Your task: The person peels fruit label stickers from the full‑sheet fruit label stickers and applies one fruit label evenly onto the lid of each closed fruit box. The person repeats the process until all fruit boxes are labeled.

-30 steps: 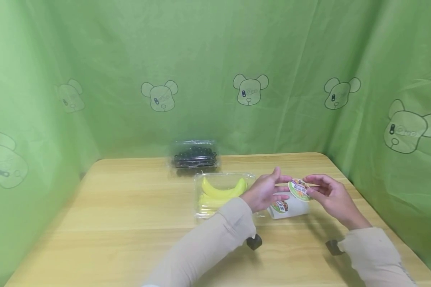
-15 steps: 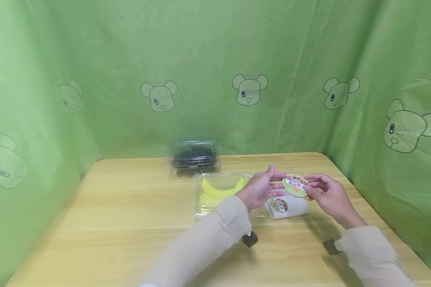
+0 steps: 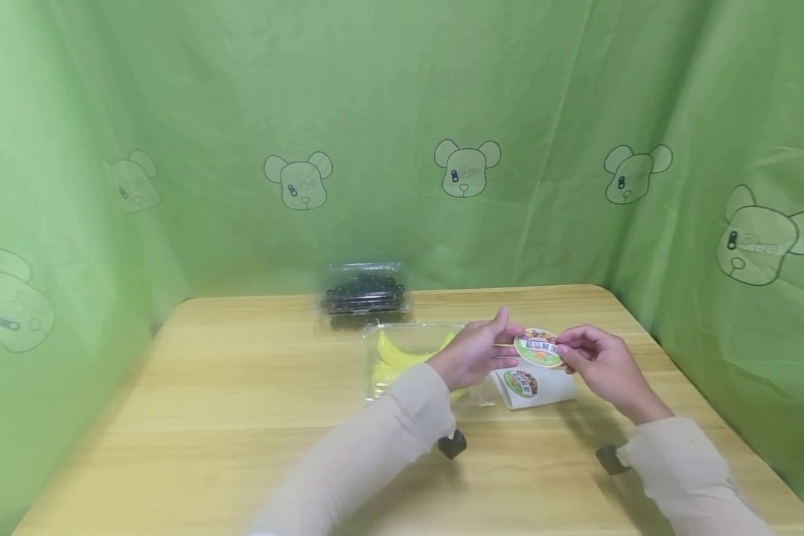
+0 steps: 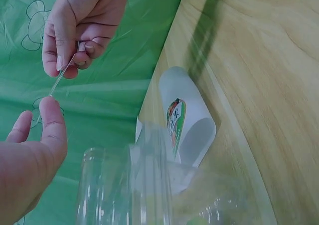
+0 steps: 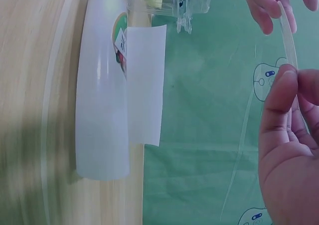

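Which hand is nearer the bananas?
Left. In the head view, the left hand overlaps the right end of the bananas; the right hand is farther to the right, pinching the sticker.

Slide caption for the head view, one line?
Right grip pinches a round sticker, left grip at its other edge, near a paper roll and boxed bananas.

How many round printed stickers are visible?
2: the held sticker, pinched by the right hand, and a second sticker on the white roll on the table. The roll's unseen surfaces may hide more.
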The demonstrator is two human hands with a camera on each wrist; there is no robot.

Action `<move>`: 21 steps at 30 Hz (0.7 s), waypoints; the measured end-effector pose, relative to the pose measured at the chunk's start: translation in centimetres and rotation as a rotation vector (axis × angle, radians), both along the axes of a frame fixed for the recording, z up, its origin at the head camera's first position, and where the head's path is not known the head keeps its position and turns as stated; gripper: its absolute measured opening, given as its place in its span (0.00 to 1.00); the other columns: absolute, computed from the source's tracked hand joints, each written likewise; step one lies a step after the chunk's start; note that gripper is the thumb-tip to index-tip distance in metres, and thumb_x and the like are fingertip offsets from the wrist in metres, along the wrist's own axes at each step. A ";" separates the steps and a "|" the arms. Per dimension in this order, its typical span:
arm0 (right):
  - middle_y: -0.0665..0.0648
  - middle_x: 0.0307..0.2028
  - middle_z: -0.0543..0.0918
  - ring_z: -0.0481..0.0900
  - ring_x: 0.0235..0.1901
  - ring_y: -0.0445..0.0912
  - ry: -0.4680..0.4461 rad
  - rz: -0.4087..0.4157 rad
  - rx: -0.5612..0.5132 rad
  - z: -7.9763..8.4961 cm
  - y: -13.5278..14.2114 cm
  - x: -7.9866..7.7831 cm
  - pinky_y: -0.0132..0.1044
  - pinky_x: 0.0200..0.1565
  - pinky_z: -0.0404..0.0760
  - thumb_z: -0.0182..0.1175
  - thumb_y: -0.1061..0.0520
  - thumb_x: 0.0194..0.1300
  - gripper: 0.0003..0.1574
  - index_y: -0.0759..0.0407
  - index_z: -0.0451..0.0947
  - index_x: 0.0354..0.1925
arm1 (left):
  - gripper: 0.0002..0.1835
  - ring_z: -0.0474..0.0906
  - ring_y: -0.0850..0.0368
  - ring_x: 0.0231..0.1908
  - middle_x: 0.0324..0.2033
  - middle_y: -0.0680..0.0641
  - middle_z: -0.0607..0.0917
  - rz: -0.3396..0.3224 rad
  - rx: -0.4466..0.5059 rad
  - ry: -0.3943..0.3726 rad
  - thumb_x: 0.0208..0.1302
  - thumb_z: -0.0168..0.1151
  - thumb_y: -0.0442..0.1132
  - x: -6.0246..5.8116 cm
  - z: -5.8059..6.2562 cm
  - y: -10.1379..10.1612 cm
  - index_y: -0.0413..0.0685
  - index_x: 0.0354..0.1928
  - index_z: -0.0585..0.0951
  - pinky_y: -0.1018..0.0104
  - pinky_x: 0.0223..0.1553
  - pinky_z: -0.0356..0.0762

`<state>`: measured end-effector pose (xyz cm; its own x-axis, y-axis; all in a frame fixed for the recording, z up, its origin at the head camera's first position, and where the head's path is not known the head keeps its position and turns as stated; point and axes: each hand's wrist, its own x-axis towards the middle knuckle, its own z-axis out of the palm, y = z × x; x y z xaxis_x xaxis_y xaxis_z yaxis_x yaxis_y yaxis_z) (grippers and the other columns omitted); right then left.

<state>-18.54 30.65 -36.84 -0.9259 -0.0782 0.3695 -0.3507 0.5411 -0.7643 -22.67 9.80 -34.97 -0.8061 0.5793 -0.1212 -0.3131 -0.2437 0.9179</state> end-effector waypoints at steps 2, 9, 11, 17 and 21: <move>0.62 0.31 0.79 0.78 0.26 0.46 -0.009 0.008 0.008 0.1 -0.2 0.0 0.34 0.27 0.81 0.57 0.64 0.61 0.10 0.70 0.73 0.40 | 0.28 0.75 0.52 0.40 0.41 0.44 0.80 -0.001 -0.013 0.006 0.67 0.43 0.54 0.0 0.0 -0.2 0.35 0.50 0.75 0.60 0.48 0.75; 0.63 0.31 0.80 0.79 0.26 0.48 -0.023 0.030 0.018 0.5 -0.9 -0.2 0.37 0.28 0.81 0.57 0.63 0.61 0.10 0.69 0.74 0.40 | 0.27 0.75 0.53 0.38 0.40 0.43 0.80 0.004 -0.037 0.019 0.69 0.42 0.52 -0.1 0.1 -0.9 0.34 0.49 0.75 0.61 0.47 0.76; 0.63 0.31 0.80 0.79 0.26 0.46 -0.023 0.036 0.020 0.5 -1.1 -0.2 0.37 0.28 0.82 0.57 0.64 0.61 0.10 0.69 0.74 0.40 | 0.27 0.75 0.53 0.38 0.40 0.44 0.80 0.005 -0.045 0.022 0.69 0.42 0.52 -0.1 0.1 -1.1 0.34 0.48 0.75 0.61 0.47 0.76; 0.64 0.33 0.79 0.79 0.26 0.44 -0.044 0.048 0.012 0.6 -1.5 -0.5 0.34 0.29 0.81 0.58 0.63 0.61 0.11 0.69 0.74 0.41 | 0.26 0.75 0.55 0.36 0.39 0.44 0.79 0.009 -0.063 0.017 0.68 0.43 0.52 -0.2 0.2 -1.5 0.34 0.47 0.76 0.63 0.46 0.77; 0.64 0.33 0.80 0.79 0.27 0.46 -0.052 0.051 0.017 0.6 -1.9 -0.6 0.34 0.29 0.81 0.58 0.63 0.61 0.11 0.69 0.74 0.41 | 0.26 0.74 0.55 0.36 0.39 0.44 0.79 0.010 -0.066 0.017 0.69 0.43 0.52 -0.2 0.2 -1.9 0.33 0.48 0.76 0.59 0.51 0.74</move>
<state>-19.18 28.78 -36.20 -0.9384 -0.1318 0.3194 -0.3385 0.5366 -0.7730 -22.92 7.93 -34.76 -0.8139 0.5626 -0.1449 -0.2952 -0.1857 0.9372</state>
